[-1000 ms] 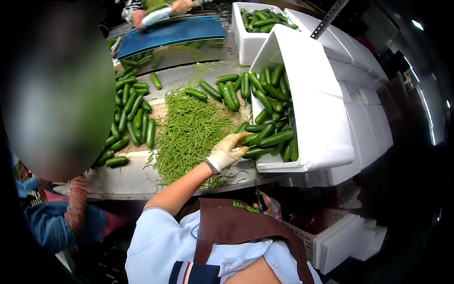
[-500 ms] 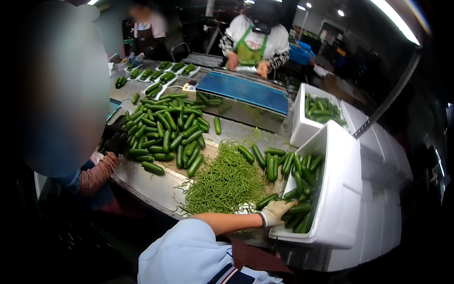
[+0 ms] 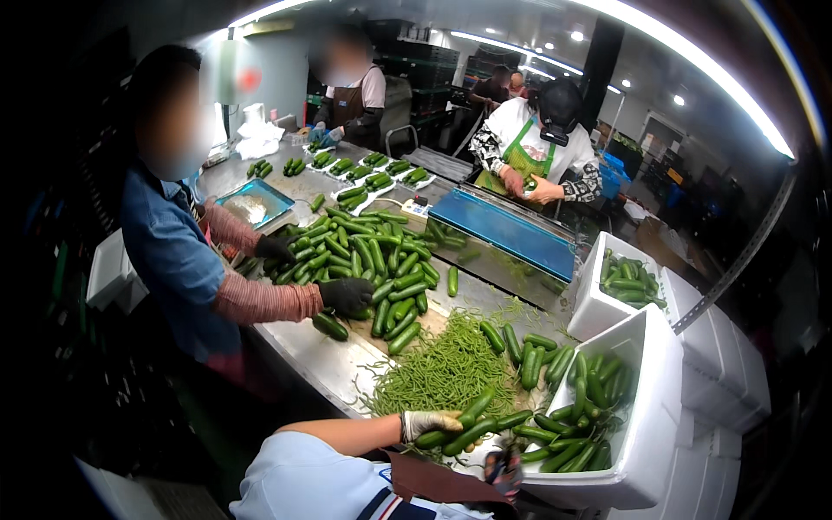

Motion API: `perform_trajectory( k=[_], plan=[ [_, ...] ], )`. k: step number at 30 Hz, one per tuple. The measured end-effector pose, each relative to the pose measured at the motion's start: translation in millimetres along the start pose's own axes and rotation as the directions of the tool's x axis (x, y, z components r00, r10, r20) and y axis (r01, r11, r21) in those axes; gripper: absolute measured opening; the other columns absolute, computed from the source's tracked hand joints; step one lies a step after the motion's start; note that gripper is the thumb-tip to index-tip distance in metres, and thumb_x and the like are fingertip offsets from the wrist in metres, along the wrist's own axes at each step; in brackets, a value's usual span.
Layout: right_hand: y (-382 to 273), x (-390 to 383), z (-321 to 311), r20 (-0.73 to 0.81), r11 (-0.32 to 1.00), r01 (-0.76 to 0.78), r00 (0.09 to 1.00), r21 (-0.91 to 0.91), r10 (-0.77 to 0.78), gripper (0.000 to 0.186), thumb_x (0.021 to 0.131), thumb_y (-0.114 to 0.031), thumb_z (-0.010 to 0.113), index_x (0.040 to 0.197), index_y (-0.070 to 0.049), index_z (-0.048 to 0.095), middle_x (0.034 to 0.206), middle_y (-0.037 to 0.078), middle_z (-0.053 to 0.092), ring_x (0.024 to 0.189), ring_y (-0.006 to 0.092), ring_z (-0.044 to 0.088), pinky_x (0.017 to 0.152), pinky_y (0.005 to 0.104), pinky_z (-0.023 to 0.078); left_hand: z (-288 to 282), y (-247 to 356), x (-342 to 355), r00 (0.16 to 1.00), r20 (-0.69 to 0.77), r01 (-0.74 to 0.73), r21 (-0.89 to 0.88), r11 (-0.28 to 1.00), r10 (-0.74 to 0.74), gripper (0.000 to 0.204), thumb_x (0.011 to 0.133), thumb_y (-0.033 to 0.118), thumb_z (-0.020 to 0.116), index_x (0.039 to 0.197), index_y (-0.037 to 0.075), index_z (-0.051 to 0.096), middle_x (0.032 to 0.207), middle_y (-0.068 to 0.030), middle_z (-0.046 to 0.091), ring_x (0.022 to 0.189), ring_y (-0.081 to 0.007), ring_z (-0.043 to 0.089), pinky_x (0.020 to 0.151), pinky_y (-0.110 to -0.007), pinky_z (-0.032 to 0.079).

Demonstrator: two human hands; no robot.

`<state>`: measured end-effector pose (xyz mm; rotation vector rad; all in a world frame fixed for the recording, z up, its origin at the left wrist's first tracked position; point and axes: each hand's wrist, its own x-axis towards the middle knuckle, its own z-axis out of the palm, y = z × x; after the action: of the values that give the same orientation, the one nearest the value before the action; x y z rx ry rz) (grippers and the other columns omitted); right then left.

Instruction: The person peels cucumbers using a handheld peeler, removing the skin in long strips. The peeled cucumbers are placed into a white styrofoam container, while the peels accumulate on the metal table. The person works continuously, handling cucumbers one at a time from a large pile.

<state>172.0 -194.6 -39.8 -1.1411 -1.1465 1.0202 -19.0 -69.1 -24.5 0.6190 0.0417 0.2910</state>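
Note:
In a white glove, my left hand [image 3: 431, 423] is closed round a few long green cucumbers [image 3: 475, 432] above the table's near edge. Low in the picture my right hand [image 3: 503, 472] shows as a dark, reddish blurred shape beside a foam box. Its fingers and anything in them cannot be made out. This white foam box [image 3: 652, 407] is tilted toward me, with many cucumbers [image 3: 596, 390] inside and some spilling at its open side. Just beyond my left hand lies a heap of thin green stalk-like pieces [image 3: 446, 364].
A large cucumber pile [image 3: 373, 260] covers the middle of the metal table [image 3: 299, 342]. At the left a co-worker's dark-gloved hand [image 3: 347, 296] touches it. Packed trays [image 3: 377, 182], a blue-topped machine [image 3: 503, 230] and a second foam box [image 3: 598, 299] stand farther back.
My left hand has drawn back left from the foam box with cucumbers in it. My right hand has come into view. The view has shifted, showing more of the co-worker at the left.

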Motion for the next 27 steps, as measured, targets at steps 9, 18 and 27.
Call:
perform_trajectory(
  k=[9,18,27],
  plan=[
    [-41.8,129.6,20.1,0.071,0.704,0.26,0.956,-0.661,-0.286,0.031,0.082,-0.022,0.049,0.105,-0.002,0.044,0.083,0.009,0.056,0.065,0.0132,0.054,0.058,0.0254,0.046,0.3,16.1,-37.3,0.964,0.198,0.22,-0.234,0.947,-0.175,0.075,0.063,0.024,0.069,0.122,0.001,0.029,0.109,-0.0163,0.049,0.095,-0.0225,0.053,0.084,-0.032,0.042],
    [4.8,132.2,46.8,0.289,0.872,-0.324,0.851,-0.368,0.438,0.042,0.076,-0.016,0.056,0.114,-0.003,0.043,0.088,0.005,0.054,0.073,0.0062,0.049,0.063,0.0206,0.041,-12.3,8.6,-51.3,0.941,0.308,0.242,-0.322,0.915,-0.14,0.08,0.068,0.031,0.065,0.129,0.004,0.02,0.12,-0.0179,0.041,0.105,-0.0247,0.047,0.092,-0.032,0.035],
    [-18.8,115.6,95.7,0.418,0.819,-0.221,0.773,-0.529,0.478,0.048,0.075,-0.016,0.058,0.119,-0.007,0.041,0.096,0.005,0.054,0.08,0.011,0.052,0.071,0.0214,0.041,-22.2,17.1,-56.1,0.943,0.326,0.157,-0.263,0.952,-0.066,0.082,0.068,0.031,0.065,0.13,0.005,0.018,0.12,-0.0169,0.041,0.104,-0.0247,0.047,0.091,-0.032,0.036]
  ],
)
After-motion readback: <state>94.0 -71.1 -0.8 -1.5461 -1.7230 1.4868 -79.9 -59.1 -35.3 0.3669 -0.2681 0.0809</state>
